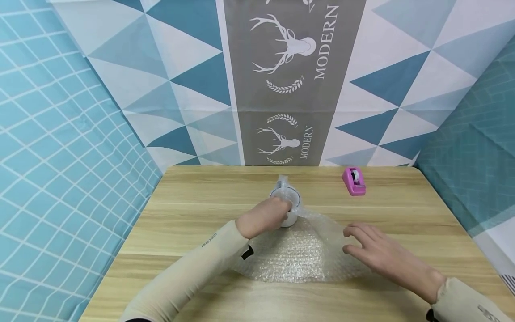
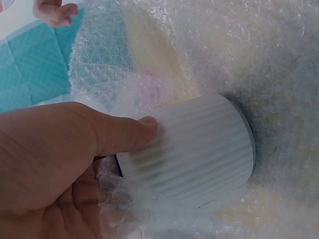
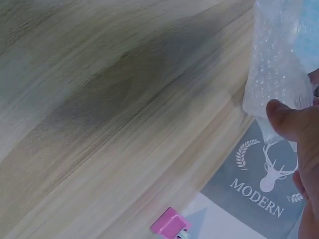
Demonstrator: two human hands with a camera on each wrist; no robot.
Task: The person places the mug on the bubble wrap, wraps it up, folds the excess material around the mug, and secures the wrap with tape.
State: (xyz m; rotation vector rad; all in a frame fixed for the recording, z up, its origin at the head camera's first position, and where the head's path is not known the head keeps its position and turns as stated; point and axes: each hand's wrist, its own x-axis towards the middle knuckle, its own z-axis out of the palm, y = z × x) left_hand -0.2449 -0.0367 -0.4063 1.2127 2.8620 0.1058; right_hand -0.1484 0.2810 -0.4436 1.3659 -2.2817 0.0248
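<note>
My left hand grips a white ribbed cup, its thumb lying along the ribbed side in the left wrist view. Clear bubble wrap spreads under and around the cup, and part of it rises over the far rim. In the head view the left hand hides part of the cup. My right hand hovers by the right edge of the wrap with fingers loosely bent and nothing held. The thumb overlaps the wrap in the right wrist view.
A pink tape dispenser with a roll in it stands at the back right of the wooden table. Behind the table hangs a patterned cloth, with blue cloth on the left side.
</note>
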